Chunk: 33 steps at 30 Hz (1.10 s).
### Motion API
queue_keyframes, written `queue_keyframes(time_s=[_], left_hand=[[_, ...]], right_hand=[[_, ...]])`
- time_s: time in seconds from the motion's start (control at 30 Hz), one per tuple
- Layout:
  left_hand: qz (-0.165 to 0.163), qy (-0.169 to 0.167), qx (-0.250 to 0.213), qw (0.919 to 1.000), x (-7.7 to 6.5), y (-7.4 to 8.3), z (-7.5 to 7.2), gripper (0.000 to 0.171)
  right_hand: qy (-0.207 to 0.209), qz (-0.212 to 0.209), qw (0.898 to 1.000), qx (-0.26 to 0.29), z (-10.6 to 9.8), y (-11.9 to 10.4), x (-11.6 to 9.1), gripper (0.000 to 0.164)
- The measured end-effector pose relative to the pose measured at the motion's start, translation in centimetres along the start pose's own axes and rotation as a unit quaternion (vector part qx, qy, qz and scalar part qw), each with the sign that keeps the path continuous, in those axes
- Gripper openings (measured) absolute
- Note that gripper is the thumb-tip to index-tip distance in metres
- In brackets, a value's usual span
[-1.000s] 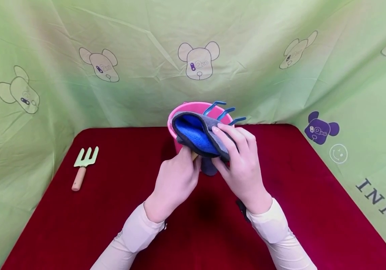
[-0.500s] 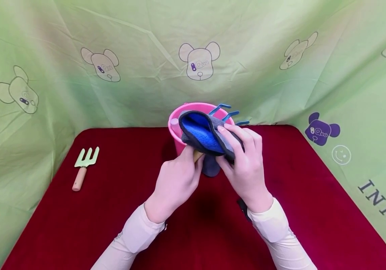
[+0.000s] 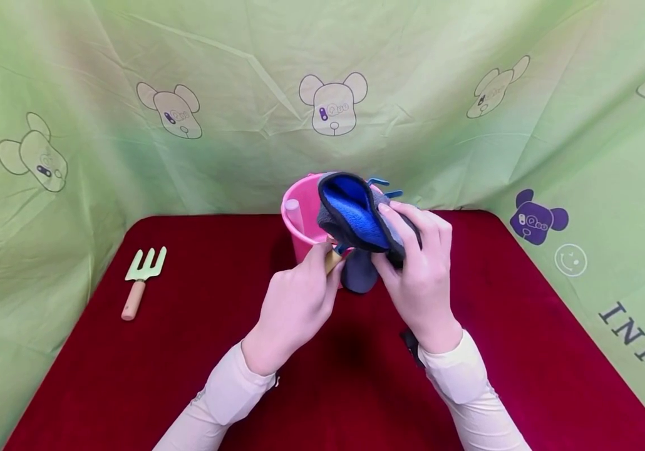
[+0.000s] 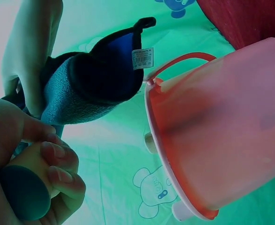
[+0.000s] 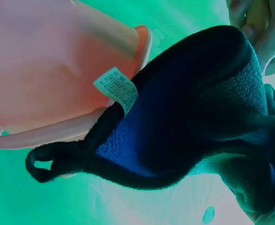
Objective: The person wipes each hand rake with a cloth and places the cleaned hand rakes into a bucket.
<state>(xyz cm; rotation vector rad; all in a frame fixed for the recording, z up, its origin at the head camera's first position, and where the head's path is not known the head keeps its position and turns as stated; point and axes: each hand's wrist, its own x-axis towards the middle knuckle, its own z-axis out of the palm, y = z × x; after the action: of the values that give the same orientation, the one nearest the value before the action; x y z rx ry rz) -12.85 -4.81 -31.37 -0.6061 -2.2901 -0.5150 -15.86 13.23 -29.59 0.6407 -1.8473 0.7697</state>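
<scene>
My left hand [image 3: 297, 300] grips the wooden handle [image 3: 332, 260] of a hand rake; its dark end cap [image 4: 25, 192] shows in the left wrist view. Part of the rake's blue neck [image 3: 342, 249] shows just past the fingers. My right hand [image 3: 421, 275] holds a grey cloth [image 3: 356, 219] with a blue inner side and black edging, bunched round the rake's metal part. Two blue tines [image 3: 394, 193] stick out beyond the cloth; the rest of the head is hidden. A tag [image 5: 116, 89] and a hanging loop [image 5: 43, 164] are on the cloth's edge.
A pink bucket [image 3: 301, 245] stands behind the hands, with pale handle ends [image 3: 293, 213] inside it. A pale green hand fork [image 3: 142, 275] with a wooden handle lies at the left of the red-covered table [image 3: 198, 351]. A green printed curtain [image 3: 232, 144] surrounds the table.
My right hand and the cloth have moved right along the rake, away from my left hand. More of the handle and neck shows now, and fewer tines. The left hand has shifted slightly right.
</scene>
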Motion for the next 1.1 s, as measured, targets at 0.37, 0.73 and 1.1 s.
queue_keyframes(time_s=[0.37,0.73,1.1], left_hand=[[0.014,-0.001,0.020,0.9997,-0.09,0.07,0.04,0.030],[0.016,0.001,0.020,0.9997,-0.06,0.01,0.11,0.031],[0.016,-0.006,0.028,0.9995,-0.12,0.04,0.26,0.033]], right_hand=[[0.028,0.009,0.999,-0.020,-0.22,0.46,0.20,0.045],[0.032,0.006,0.999,-0.031,-0.40,0.72,0.16,0.047],[0.057,-0.013,0.997,-0.041,-0.26,0.79,0.21,0.044]])
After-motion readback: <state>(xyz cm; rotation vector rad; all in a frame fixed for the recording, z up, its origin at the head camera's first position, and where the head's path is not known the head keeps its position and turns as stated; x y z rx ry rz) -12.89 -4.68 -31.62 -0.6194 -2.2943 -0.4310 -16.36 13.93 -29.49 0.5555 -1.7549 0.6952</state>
